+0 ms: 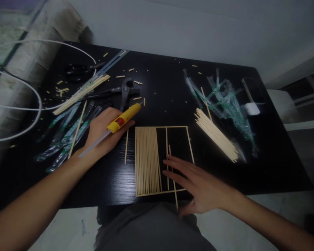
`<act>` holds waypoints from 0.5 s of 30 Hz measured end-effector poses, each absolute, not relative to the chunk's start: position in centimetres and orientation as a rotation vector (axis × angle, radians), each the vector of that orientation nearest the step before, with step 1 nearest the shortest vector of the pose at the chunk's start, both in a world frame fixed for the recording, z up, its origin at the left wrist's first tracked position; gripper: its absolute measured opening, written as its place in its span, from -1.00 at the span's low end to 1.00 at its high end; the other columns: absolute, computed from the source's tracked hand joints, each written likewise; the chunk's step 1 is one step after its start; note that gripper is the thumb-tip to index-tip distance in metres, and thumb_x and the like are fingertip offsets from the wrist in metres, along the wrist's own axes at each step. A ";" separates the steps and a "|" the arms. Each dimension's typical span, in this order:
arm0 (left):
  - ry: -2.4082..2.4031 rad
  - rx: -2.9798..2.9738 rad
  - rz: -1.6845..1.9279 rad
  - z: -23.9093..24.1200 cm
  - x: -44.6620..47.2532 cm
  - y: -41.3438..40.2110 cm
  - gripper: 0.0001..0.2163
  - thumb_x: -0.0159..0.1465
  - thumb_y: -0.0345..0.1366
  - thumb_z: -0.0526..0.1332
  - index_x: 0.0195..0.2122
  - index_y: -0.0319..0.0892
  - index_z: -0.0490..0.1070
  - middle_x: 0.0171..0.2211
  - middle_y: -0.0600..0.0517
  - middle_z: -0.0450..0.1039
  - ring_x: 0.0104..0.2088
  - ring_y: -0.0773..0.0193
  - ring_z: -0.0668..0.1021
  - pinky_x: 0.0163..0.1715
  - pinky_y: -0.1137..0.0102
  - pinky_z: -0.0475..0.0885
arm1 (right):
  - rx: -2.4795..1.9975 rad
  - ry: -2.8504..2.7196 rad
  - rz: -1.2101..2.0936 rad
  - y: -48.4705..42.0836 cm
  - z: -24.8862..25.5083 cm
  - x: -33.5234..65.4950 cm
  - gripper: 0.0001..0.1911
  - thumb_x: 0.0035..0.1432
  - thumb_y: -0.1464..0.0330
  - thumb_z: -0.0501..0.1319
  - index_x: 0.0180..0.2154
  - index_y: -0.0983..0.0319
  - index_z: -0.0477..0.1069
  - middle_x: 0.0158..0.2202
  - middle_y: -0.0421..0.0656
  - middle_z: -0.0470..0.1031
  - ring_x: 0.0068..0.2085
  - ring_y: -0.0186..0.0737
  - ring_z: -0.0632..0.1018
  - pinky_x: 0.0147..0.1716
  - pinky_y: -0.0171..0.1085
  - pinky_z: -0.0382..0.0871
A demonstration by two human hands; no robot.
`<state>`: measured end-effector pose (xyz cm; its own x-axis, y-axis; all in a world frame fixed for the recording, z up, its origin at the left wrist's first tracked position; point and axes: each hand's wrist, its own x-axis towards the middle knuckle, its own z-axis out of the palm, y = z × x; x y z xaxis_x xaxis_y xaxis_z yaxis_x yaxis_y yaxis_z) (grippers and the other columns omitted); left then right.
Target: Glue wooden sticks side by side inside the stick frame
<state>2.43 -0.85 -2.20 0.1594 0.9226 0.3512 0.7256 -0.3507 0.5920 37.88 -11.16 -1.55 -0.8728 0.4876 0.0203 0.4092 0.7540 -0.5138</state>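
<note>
My left hand (104, 129) is closed around a yellow glue gun (124, 118), its nozzle pointing up and right and a translucent glue stick trailing over my wrist. My right hand (192, 179) has its fingers spread over a loose thin wooden stick (175, 191), touching it, with the thumb beside its lower end. That stick lies slanted across the lower edge of a rectangular stick frame (149, 193). Side-by-side sticks (148, 160) fill the left part of this frame. Another single stick (166, 139) stands upright in the frame's right part, partly behind my fingers.
A bundle of sticks (217, 136) lies right of the frame, near crumpled plastic wrappers (230, 101), a phone (252, 90) and a white case (252, 108). Pliers (125, 91), black-handled cutters (77, 69), more sticks (81, 96) and a white cable (39, 108) occupy the left.
</note>
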 end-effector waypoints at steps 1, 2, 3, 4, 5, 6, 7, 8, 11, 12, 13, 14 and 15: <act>1.588 2.153 0.985 -2.2 2.4 -0.8 -0.71 0.48 0.02 0.28 -0.24 -0.08 0.48 -0.27 0.01 0.54 -0.25 0.19 0.56 -0.21 0.27 0.47 | -0.731 -2.794 0.765 -11.1 -1.5 37.8 0.11 0.19 -0.14 0.53 0.45 0.44 0.27 0.49 0.37 0.33 0.59 0.33 0.23 0.44 0.28 0.40; 1.585 2.152 0.984 -2.2 2.5 -0.8 -0.71 0.48 0.01 0.29 -0.25 -0.08 0.47 -0.27 0.01 0.54 -0.25 0.19 0.56 -0.22 0.27 0.46 | -0.741 -2.788 0.761 -11.1 -1.4 37.7 0.09 0.20 -0.13 0.54 0.44 0.44 0.29 0.48 0.36 0.33 0.59 0.32 0.24 0.44 0.26 0.41; 1.581 2.154 0.985 -2.1 2.5 -0.8 -0.71 0.48 0.01 0.29 -0.26 -0.08 0.47 -0.28 0.02 0.54 -0.25 0.19 0.56 -0.22 0.27 0.46 | -0.750 -2.782 0.758 -11.1 -1.3 37.5 0.07 0.20 -0.12 0.54 0.43 0.44 0.30 0.48 0.36 0.34 0.59 0.31 0.25 0.44 0.24 0.42; 1.575 2.156 0.985 -2.1 2.5 -0.8 -0.71 0.48 0.00 0.29 -0.26 -0.09 0.46 -0.28 0.02 0.53 -0.26 0.19 0.56 -0.21 0.27 0.46 | -0.760 -2.775 0.758 -11.0 -1.3 37.4 0.07 0.21 -0.11 0.54 0.44 0.44 0.30 0.48 0.35 0.34 0.59 0.30 0.26 0.43 0.22 0.44; 1.570 2.158 0.986 -2.1 2.4 -0.8 -0.72 0.48 0.00 0.29 -0.26 -0.09 0.46 -0.29 0.02 0.53 -0.26 0.19 0.56 -0.21 0.27 0.45 | -0.764 -2.770 0.761 -10.9 -1.2 37.3 0.05 0.22 -0.10 0.53 0.44 0.43 0.30 0.49 0.35 0.34 0.58 0.28 0.27 0.43 0.20 0.45; 1.565 2.159 0.987 -2.0 2.4 -0.8 -0.72 0.48 -0.01 0.29 -0.26 -0.09 0.47 -0.29 0.02 0.53 -0.26 0.19 0.56 -0.21 0.27 0.45 | -0.767 -2.765 0.762 -10.8 -1.2 37.1 0.03 0.24 -0.09 0.52 0.44 0.43 0.31 0.49 0.34 0.33 0.58 0.26 0.28 0.42 0.19 0.46; 1.562 2.159 0.989 -2.0 2.4 -0.8 -0.73 0.48 -0.01 0.30 -0.25 -0.09 0.47 -0.29 0.02 0.53 -0.26 0.20 0.56 -0.21 0.27 0.45 | -0.771 -2.759 0.760 -10.7 -1.2 37.0 -0.01 0.27 -0.06 0.51 0.44 0.43 0.31 0.50 0.33 0.33 0.58 0.25 0.29 0.42 0.17 0.47; 1.562 2.159 0.990 -2.1 2.4 -0.8 -0.73 0.48 -0.01 0.29 -0.25 -0.09 0.47 -0.28 0.02 0.54 -0.25 0.20 0.56 -0.21 0.27 0.45 | -0.777 -2.752 0.755 -10.5 -1.1 36.9 -0.06 0.31 -0.03 0.50 0.44 0.42 0.33 0.50 0.32 0.33 0.57 0.23 0.30 0.42 0.17 0.47; 1.571 2.152 0.994 -2.2 2.3 -0.8 -0.72 0.48 0.01 0.29 -0.24 -0.08 0.47 -0.27 0.02 0.54 -0.24 0.19 0.57 -0.20 0.27 0.46 | -0.821 -2.702 0.716 -10.1 -1.2 36.8 -0.27 0.46 0.10 0.41 0.43 0.36 0.34 0.50 0.27 0.34 0.57 0.18 0.31 0.41 0.17 0.49; 1.574 2.149 0.993 -2.2 2.3 -0.9 -0.72 0.48 0.01 0.29 -0.24 -0.07 0.47 -0.27 0.02 0.54 -0.24 0.18 0.57 -0.20 0.26 0.47 | -0.842 -2.677 0.696 -9.9 -1.2 36.8 -0.33 0.50 0.13 0.37 0.44 0.34 0.34 0.50 0.25 0.35 0.57 0.17 0.31 0.40 0.17 0.49; 1.578 2.145 0.991 -2.3 2.3 -0.9 -0.72 0.48 0.02 0.28 -0.24 -0.06 0.46 -0.27 0.02 0.53 -0.24 0.17 0.58 -0.20 0.25 0.47 | -0.858 -2.652 0.674 -9.7 -1.2 36.8 -0.37 0.52 0.15 0.34 0.44 0.31 0.34 0.49 0.24 0.36 0.57 0.17 0.32 0.40 0.18 0.50; 1.582 2.139 0.983 -2.3 2.3 -0.9 -0.72 0.48 0.03 0.27 -0.25 -0.04 0.46 -0.27 0.02 0.52 -0.24 0.15 0.58 -0.21 0.24 0.47 | -0.873 -2.628 0.651 -9.6 -1.2 36.8 -0.40 0.55 0.17 0.31 0.44 0.29 0.34 0.48 0.22 0.37 0.57 0.17 0.32 0.39 0.19 0.51; 1.585 2.133 0.971 -2.3 2.3 -0.9 -0.72 0.48 0.03 0.27 -0.25 -0.03 0.45 -0.27 0.02 0.52 -0.24 0.14 0.58 -0.21 0.23 0.48 | -0.894 -2.604 0.625 -9.4 -1.2 36.8 -0.43 0.56 0.18 0.29 0.44 0.28 0.34 0.48 0.22 0.38 0.56 0.18 0.33 0.39 0.21 0.51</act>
